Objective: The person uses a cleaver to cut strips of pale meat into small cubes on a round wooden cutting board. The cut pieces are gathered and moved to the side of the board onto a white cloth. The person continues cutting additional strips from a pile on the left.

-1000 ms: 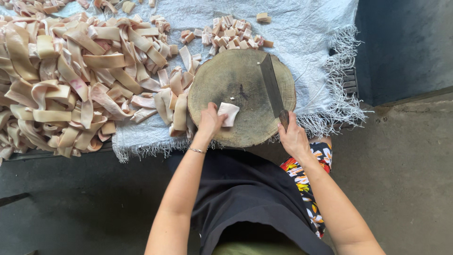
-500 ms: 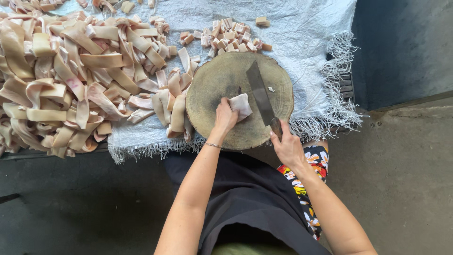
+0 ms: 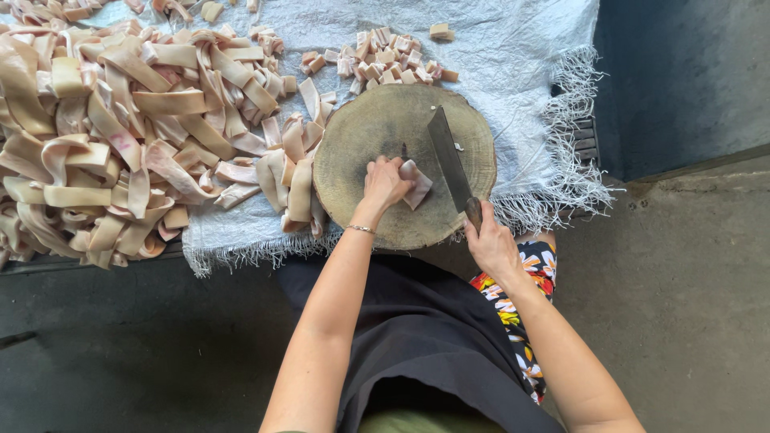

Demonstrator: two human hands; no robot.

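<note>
The left hand [image 3: 383, 181] presses a pale strip [image 3: 417, 184] onto the round block [image 3: 361, 128], while the right hand [image 3: 491, 244] grips the knife [image 3: 449, 159] just beside it.

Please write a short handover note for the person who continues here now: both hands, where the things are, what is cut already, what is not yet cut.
Left hand: pressing a pale strip piece on the round wooden block.
Right hand: grip closed on the cleaver handle, blade beside the piece.
Done: a small heap of cut cubes on the white woven sheet behind the block.
Left: the large pile of long strips to the left of the block, uncut.
</note>
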